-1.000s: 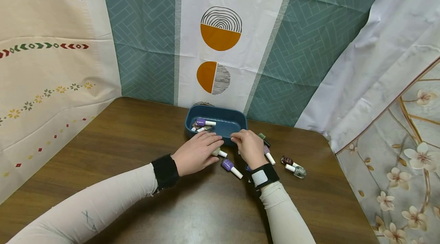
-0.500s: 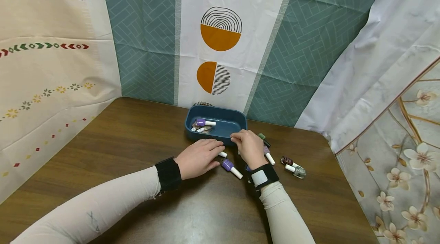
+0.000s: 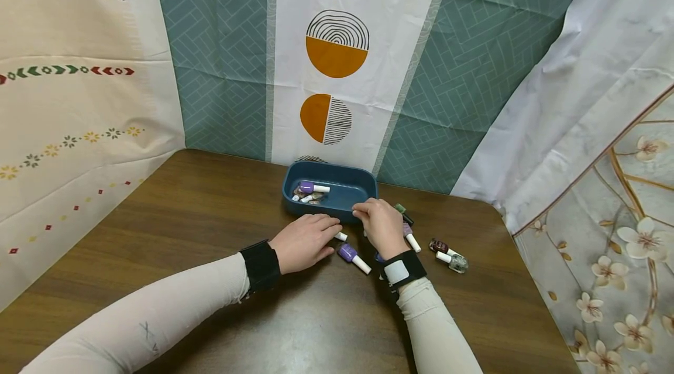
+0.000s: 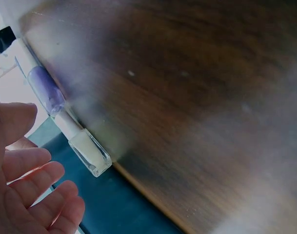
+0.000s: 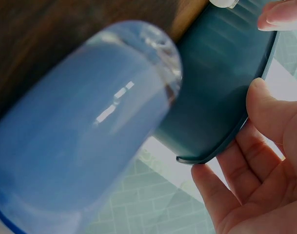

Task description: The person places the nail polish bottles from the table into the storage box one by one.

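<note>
My right hand pinches the near rim of a dark blue bin, thumb against its outer wall and fingers behind the rim in the right wrist view. Just in front of the bin, my left hand hovers with relaxed fingers and holds nothing. Beside its fingers lies a pale nail polish bottle, mostly hidden by the hand in the head view. A purple nail polish bottle with a white cap lies nearer me. Close to the right wrist camera is a blue nail polish bottle.
Inside the bin's left end sit a purple nail polish bottle and several others. To the right on the wooden table lie a green bottle, a lilac one, a dark red one and a clear glittery one.
My left hand has drawn back from the bin's near edge toward me, uncovering the bottles inside it. My right hand stays at the rim.
</note>
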{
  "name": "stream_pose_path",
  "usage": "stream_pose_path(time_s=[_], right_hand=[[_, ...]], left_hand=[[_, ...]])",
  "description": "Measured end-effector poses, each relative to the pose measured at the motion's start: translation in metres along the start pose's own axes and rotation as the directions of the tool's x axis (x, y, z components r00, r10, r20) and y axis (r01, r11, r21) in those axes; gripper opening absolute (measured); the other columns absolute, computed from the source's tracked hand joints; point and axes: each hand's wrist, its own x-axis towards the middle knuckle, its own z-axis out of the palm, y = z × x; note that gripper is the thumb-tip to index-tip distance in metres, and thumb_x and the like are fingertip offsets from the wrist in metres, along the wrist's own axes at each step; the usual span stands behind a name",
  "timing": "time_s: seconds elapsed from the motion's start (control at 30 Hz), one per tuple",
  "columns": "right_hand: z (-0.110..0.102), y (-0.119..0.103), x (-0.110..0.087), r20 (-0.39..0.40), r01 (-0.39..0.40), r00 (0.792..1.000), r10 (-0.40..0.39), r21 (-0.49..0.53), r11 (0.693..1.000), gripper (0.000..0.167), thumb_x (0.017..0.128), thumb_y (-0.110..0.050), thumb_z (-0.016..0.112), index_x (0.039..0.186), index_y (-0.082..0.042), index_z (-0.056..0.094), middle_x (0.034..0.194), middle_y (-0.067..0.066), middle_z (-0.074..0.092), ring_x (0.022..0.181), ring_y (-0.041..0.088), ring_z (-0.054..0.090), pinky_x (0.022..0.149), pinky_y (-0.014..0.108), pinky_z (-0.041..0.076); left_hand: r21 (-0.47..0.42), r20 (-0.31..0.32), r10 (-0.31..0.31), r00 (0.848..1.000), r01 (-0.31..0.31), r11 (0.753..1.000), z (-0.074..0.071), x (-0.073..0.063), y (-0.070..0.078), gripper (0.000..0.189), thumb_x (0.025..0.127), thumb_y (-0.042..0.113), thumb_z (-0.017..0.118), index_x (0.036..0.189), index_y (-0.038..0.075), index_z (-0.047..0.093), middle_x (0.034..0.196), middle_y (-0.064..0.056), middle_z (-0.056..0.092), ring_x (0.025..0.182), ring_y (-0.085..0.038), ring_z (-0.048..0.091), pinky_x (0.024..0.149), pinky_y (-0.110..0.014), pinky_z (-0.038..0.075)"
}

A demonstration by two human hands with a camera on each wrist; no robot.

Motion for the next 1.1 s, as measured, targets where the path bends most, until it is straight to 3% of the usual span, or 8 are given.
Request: stream_pose_path(time_s=[0.6,1.1], right_hand=[[-0.001,0.0,0.0,-0.001,0.003,1.0,-0.003,-0.001,1.0,0.012,0.096,-0.023,0.076,0.106,-0.02,0.084,0.095,-0.003,0.075,0.089,0.02,0.07,0.069,0.04,0.057],[0.0,0.001,0.0,-0.015,0.009,1.0,-0.009,0.006,1.0,0.011,0.096,-0.022,0.076,0.105,-0.021,0.084,0.096,-0.005,0.076,0.09,0.02,0.069,0.07,0.041,0.057]], left_hand=[[0.015,0.039,-0.035,0.999,0.034,0.999,0.007,0.003,-0.002,0.05,0.099,0.036,0.073,0.14,0.009,0.063,0.141,-0.009,0.063,0.13,-0.027,0.058,0.105,-0.044,0.049],[0.037,0.032,-0.052,0.998,0.05,0.998,0.013,0.007,-0.004,0.046,0.096,0.035,0.076,0.134,0.01,0.067,0.128,-0.004,0.067,0.12,-0.023,0.061,0.095,-0.041,0.051]])
